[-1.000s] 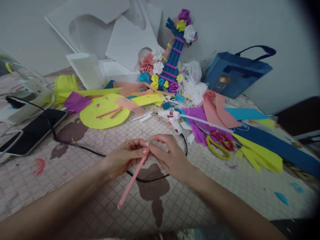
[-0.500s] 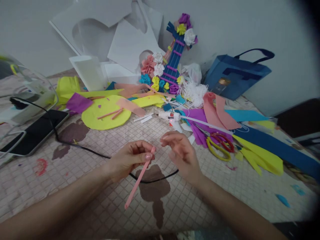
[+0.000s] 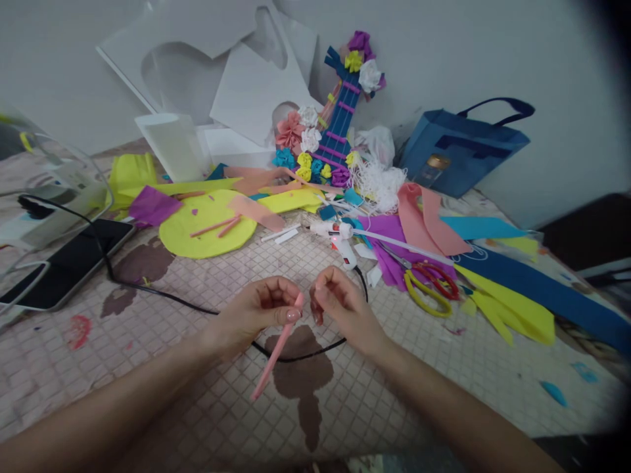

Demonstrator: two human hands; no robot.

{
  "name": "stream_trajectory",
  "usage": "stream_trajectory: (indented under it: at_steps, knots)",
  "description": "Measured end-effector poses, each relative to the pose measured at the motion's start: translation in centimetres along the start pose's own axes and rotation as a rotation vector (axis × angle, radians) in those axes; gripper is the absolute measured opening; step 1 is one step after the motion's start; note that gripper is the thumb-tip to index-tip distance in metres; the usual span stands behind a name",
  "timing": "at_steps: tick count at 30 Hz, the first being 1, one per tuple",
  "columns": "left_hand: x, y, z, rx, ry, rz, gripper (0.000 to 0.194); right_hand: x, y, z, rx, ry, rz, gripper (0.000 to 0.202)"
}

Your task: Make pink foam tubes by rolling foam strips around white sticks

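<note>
My left hand (image 3: 266, 305) pinches a narrow pink paper strip (image 3: 273, 360) near its upper end, between thumb and forefinger. The strip slants down toward me, its lower end free over the table. Close by on the right, my right hand (image 3: 340, 305) has its fingers curled and the thumb drawn against the forefinger; I see nothing in it. A small gap separates it from the strip. Beyond the hands lies a white glue gun (image 3: 340, 240) with a glue stick (image 3: 389, 242) in its back. A yellow paper disc (image 3: 211, 240) with pink strips on it is at left.
A black cord (image 3: 167, 295) crosses the tiled-pattern table below the hands. Red-and-yellow scissors (image 3: 426, 289) lie right among coloured paper. A flower-decked blue paper guitar (image 3: 340, 125) leans at the back, beside a blue bag (image 3: 463, 148). A phone (image 3: 69, 266) rests left.
My right hand has moved slightly left and its fingers have closed from a looser, spread shape. The glue gun's handle now shows. My left hand still holds the strip, its lower end slightly higher.
</note>
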State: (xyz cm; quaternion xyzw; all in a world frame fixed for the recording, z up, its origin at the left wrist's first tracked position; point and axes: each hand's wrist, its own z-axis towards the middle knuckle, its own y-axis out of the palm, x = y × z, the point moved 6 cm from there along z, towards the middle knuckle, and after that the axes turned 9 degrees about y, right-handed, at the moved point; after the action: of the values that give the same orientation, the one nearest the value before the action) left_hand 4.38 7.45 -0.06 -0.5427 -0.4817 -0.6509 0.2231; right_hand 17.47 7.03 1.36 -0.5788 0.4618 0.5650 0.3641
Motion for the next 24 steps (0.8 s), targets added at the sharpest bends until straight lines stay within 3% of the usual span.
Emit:
stream_trajectory:
  at_steps: [6,13,18,24]
  knots:
    - [-0.5,0.1,-0.1,-0.012,0.007,-0.004,0.022,0.9,0.8,0.3,-0.018,0.081,0.047,0.029]
    - [-0.2,0.4,-0.1,-0.049,0.002,-0.136,0.021,1.9,2.0,0.3,-0.291,0.162,0.403,0.052]
    - [-0.2,-0.2,0.1,0.004,-0.072,-0.173,0.019,2.0,0.7,0.7,-0.148,0.148,0.445,0.033]
    - [-0.4,-0.6,0.2,0.033,-0.110,-0.168,0.017,2.0,-0.3,1.0,-0.034,0.147,0.408,0.026]
